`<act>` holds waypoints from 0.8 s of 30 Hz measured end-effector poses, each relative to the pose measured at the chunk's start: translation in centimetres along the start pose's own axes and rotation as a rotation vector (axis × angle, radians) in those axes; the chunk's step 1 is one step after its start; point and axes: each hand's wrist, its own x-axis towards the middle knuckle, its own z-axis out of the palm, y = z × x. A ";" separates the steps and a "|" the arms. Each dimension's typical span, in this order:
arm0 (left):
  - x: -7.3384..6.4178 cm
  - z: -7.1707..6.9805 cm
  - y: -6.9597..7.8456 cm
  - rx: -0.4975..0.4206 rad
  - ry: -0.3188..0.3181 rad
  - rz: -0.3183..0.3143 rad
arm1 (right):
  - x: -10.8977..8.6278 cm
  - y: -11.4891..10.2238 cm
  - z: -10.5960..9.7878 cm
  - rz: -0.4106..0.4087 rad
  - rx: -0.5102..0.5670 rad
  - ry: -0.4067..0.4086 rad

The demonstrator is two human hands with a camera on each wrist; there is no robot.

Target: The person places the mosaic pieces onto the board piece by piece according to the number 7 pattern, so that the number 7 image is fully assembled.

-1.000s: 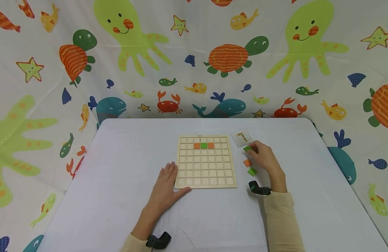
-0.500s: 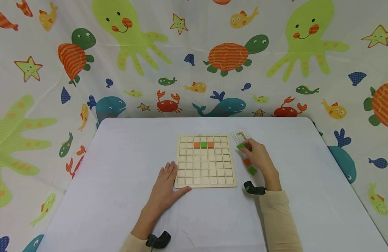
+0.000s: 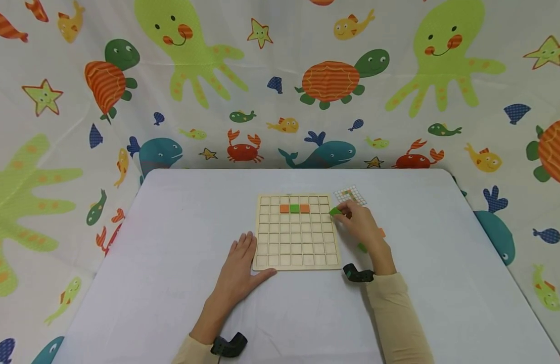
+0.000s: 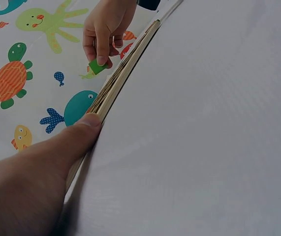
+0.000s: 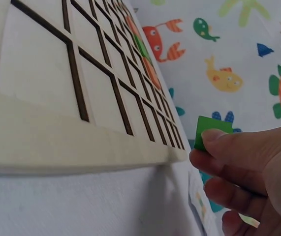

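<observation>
1. Six square tiles are seen: three are set side by side in the second row of the grid board [image 3: 296, 237], an orange tile [image 3: 284, 209] and another orange tile [image 3: 305, 209] flanking a middle green tile [image 3: 294, 209]; one is held; two are left on the table [image 3: 184, 227].
2. The held green tile [image 3: 335, 211] is pinched between thumb and index finger of the right hand [image 3: 363, 226], raised near the board's right edge; the other fingers are curled in.
3. A loose green tile [image 3: 362, 247] and a loose orange tile [image 3: 382, 232] are partly hidden by the right arm.
4. The left hand [image 3: 238, 275] is laid flat, fingers straight along the board's left edge, thumb spread to the near edge.
5. The board is made of pale wood, its seven-by-seven cells divided by grooves.
6. One grid-printed card [image 3: 350, 193] is placed beyond the right hand.
7. The table is covered in smooth white; a cloth [image 3: 271, 65] printed with sea animals is hung behind.
</observation>
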 end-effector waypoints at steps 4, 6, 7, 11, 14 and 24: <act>0.0 0.0 0.0 0.000 0.001 0.001 | 0.1 -0.4 0.4 -0.027 0.020 0.009; 0.0 0.0 0.0 -0.005 0.003 0.002 | 0.1 -0.6 0.6 -0.026 0.028 0.002; 0.0 0.0 0.0 -0.007 0.004 0.002 | 0.1 -0.7 0.7 -0.025 0.032 -0.002; 0.0 0.1 0.1 -0.008 0.001 0.002 | 0.2 -1.1 1.1 -0.027 0.024 -0.018; 0.1 0.2 0.1 0.001 -0.001 0.003 | 0.2 -1.3 1.4 -0.035 0.012 -0.022; 0.0 0.2 0.0 0.018 0.001 -0.005 | 0.3 -2.5 2.8 -0.078 0.039 -0.031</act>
